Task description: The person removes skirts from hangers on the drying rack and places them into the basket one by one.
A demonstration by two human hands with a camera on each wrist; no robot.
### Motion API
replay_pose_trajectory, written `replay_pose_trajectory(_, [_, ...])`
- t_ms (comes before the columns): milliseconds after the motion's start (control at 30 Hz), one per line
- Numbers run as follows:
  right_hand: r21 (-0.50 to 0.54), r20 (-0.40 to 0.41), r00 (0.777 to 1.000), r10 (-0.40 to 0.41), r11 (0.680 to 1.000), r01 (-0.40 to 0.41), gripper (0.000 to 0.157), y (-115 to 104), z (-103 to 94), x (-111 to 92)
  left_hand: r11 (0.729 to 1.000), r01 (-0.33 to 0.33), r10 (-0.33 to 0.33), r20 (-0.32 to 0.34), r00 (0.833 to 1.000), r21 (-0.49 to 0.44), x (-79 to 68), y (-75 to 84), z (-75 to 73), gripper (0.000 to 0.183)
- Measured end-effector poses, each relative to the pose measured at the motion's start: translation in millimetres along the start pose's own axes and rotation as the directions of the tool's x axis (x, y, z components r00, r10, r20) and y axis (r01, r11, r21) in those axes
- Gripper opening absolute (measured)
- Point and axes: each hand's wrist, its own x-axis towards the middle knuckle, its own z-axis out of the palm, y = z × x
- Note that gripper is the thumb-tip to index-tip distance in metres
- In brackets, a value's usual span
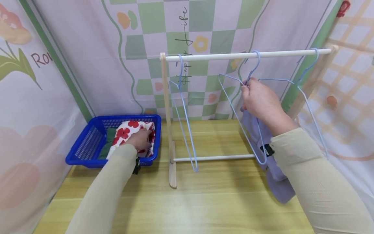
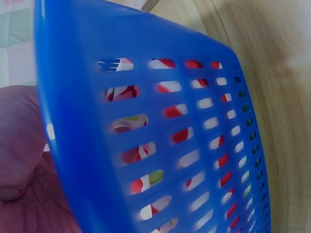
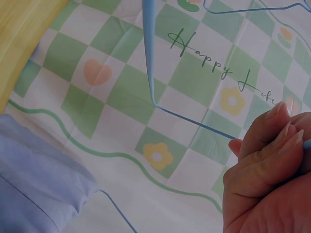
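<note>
My right hand (image 1: pixel 258 97) pinches the neck of the middle light-blue wire hanger (image 1: pixel 229 95), whose hook sits over the rack's white rail (image 1: pixel 210 57). In the right wrist view, the fingers (image 3: pixel 262 165) are curled at the hanger's wire. A lavender garment (image 1: pixel 280 188) hangs behind that hanger and my forearm, partly hidden. My left hand (image 1: pixel 140 139) is inside the blue basket (image 1: pixel 83 146), on a folded white cloth with red flowers (image 1: pixel 122 133). The basket wall (image 2: pixel 87 145) hides its fingertips in the left wrist view, so I cannot tell whether they grip the cloth.
A left hanger (image 1: pixel 188 123) and a right hanger (image 1: pixel 311 112) also hang from the rail. The rack's wooden post (image 1: pixel 167 110) stands just right of the basket on the wooden table (image 1: pixel 204 201). Dark green cloth (image 1: pixel 108 143) lies beside the floral one. Patterned curtains surround the table.
</note>
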Motion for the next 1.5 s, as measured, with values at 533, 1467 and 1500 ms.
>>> replay_pose_trajectory(533, [0.006, -0.008, 1.000, 0.002, 1.000, -0.002, 0.047, -0.3, -0.6, -1.0, 0.998, -0.050, 0.052, 0.031, 0.998, -0.046, -2.0, 0.6, 0.5, 0.067])
replay_pose_trajectory(1467, [0.022, 0.023, 1.000, -0.012, 1.000, 0.011, 0.038, -31.6, 12.1, -3.9, 0.991, -0.052, 0.048, -0.041, 0.998, -0.119, -17.8, -0.6, 3.5, 0.065])
replay_pose_trajectory(1500, [0.023, 0.024, 1.000, -0.010, 1.000, 0.009, 0.038, -33.9, 12.6, -4.2, 0.991, -0.063, 0.057, -0.053, 0.997, -0.116, -18.1, -1.1, 3.3, 0.065])
